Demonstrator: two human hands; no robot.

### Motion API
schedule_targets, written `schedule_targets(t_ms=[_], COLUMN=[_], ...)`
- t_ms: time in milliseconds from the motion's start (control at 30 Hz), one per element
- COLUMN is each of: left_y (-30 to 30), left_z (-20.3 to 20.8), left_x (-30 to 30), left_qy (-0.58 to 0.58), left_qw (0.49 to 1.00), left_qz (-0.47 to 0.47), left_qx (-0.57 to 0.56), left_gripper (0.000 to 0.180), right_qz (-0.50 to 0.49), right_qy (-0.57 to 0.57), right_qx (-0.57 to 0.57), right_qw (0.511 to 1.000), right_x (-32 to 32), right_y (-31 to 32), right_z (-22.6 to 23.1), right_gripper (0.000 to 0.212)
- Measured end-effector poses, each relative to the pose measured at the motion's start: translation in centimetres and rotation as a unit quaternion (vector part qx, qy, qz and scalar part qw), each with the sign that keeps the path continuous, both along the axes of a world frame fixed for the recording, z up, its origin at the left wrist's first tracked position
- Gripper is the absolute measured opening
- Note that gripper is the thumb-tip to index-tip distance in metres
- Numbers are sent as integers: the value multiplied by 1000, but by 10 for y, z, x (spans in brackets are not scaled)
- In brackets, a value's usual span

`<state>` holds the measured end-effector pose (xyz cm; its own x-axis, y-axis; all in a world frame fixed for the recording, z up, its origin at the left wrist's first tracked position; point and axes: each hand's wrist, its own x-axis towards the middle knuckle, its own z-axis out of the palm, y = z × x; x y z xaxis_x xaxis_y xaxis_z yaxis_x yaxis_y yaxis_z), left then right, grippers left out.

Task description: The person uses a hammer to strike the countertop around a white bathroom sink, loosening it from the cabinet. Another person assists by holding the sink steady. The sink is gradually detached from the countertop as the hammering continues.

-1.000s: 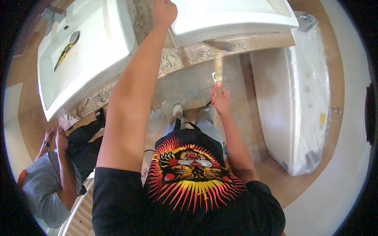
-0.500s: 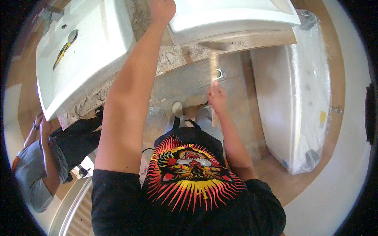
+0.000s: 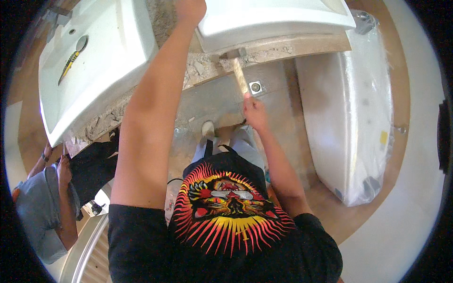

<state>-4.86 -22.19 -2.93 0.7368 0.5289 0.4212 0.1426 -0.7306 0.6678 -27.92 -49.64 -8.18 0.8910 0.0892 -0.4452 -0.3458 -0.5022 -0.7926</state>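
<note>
My right hand [image 3: 255, 112] is closed around the pale wooden handle of a hammer [image 3: 240, 78]. The hammer's grey metal head is up against the rough, chipped mortar ledge [image 3: 200, 67] below the right-hand white washbasin [image 3: 278, 26]. Stretched up past the left side of that basin is my left arm, and my left hand [image 3: 191, 10] is cut by the top edge, so its fingers are hidden. Beside the left arm is another white washbasin [image 3: 101, 70], with a yellow-and-black handled tool [image 3: 71, 65] with a round end lying in it.
A white bathtub [image 3: 325, 118] wrapped in clear plastic stands on the right. On the grey tiled floor [image 3: 222, 101] is a square drain [image 3: 255, 87]. At the left, another person [image 3: 45, 198] in a grey top works by the basin's lower corner. A radiator [image 3: 96, 250] sits lower left.
The hammer, blurred before, has swung left so its head is now at the mortar ledge. My left arm keeps its pose. The other person's near hand has shifted lower.
</note>
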Motion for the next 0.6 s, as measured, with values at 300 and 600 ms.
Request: schedule_targets(t_ms=[300, 600], left_y=[-10, -2], left_z=[10, -3], left_x=[-6, -7], left_qy=[-23, -56], left_qw=[996, 998], left_qz=[-26, -4], left_qx=[-85, -43], left_gripper=[45, 47], right_qz=[-7, -48], right_qy=[-106, -2], right_qx=[31, 41], right_qw=[994, 998], right_x=[-27, -17], right_y=[11, -3], right_z=[-44, 3], right_gripper=[57, 56])
